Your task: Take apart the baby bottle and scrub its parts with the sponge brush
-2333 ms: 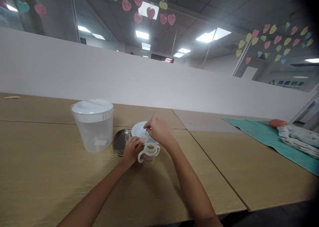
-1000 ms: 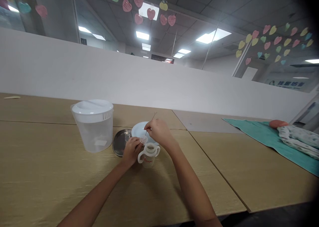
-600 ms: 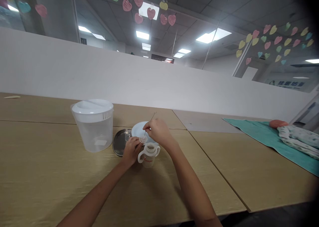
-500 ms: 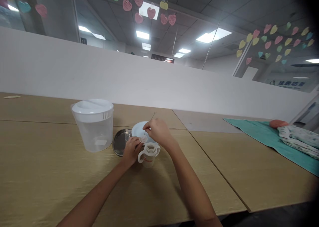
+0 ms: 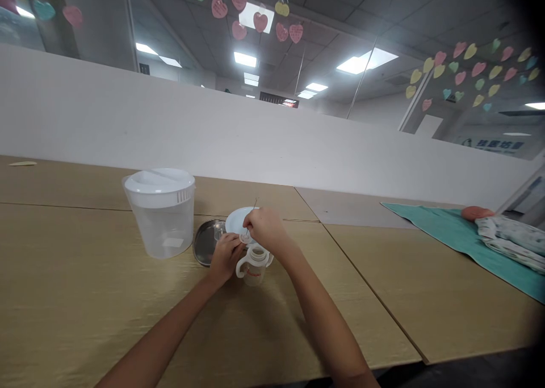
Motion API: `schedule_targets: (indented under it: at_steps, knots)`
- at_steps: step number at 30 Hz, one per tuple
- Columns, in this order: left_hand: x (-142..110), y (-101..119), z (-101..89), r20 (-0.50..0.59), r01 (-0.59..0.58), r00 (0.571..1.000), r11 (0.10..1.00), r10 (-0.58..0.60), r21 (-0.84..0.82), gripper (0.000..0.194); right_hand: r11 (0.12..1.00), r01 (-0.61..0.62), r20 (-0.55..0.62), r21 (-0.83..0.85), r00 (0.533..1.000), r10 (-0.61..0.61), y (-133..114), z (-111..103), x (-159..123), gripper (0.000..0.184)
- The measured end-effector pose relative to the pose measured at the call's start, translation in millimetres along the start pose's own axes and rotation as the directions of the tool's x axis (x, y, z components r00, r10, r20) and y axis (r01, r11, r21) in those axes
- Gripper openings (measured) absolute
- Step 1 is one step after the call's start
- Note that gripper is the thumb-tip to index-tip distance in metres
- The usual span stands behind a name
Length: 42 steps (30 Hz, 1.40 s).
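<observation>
My left hand (image 5: 225,256) is closed around the edge of a small round white bottle cap (image 5: 244,239), above the table. My right hand (image 5: 266,228) pinches a thin stick (image 5: 256,202), its lower end pointing down at the cap. Whether the stick's tip touches the cap I cannot tell. Just in front of the cap stands an uncapped clear baby bottle (image 5: 254,273) with two white handles and red lettering. Behind the hands lies a pale blue plate (image 5: 235,219), partly covered by my right hand. Beside it is a metal tray (image 5: 202,245) with a small clear piece (image 5: 218,230) in it.
A clear plastic bucket (image 5: 164,223) with a white lid stands left of the tray. At the right, a teal cloth (image 5: 443,229) carries folded fabric (image 5: 511,237) and an orange-red item (image 5: 477,213). A white wall (image 5: 255,144) rises behind the table.
My right hand has shifted slightly left and the top of the stick has swung left, so it stands more upright. My left hand and the bottle stay nearly in place.
</observation>
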<state>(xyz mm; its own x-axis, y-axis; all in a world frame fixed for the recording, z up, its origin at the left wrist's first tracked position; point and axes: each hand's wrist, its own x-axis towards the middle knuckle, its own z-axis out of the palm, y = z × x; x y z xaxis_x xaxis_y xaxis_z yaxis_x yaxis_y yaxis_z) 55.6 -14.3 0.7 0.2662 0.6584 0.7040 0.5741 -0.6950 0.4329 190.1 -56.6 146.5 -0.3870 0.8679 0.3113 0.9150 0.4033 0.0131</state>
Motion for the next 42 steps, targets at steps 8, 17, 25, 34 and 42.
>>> schedule_targets:
  at_steps: [8,17,25,34,42]
  knots:
    - [1.6,-3.2,1.0,-0.006,0.064,0.998,0.997,-0.065,-0.036,0.027,0.993,0.081,0.026,-0.085,0.997,-0.079,-7.8,13.7,4.3,0.026]
    - [3.9,1.0,-7.8,-0.005,0.085,0.996,0.994,-0.086,-0.071,0.027,0.991,0.108,0.082,-0.077,0.991,-0.101,-11.0,14.8,6.1,0.025]
    - [4.1,-1.2,-1.7,-0.029,0.121,0.992,0.989,-0.124,-0.086,0.028,0.987,0.113,-0.162,0.118,0.982,-0.093,-2.4,-22.5,-14.1,0.043]
    - [3.9,3.1,-4.2,0.006,0.119,0.993,0.992,-0.119,-0.051,0.027,0.995,0.092,-0.135,-0.037,0.986,-0.097,-9.5,-14.2,-10.1,0.045]
    - [2.5,4.8,-4.3,-0.027,0.165,0.986,0.984,-0.167,-0.062,0.025,0.985,0.122,0.004,-0.124,0.992,-0.123,-24.2,-8.4,-10.0,0.047]
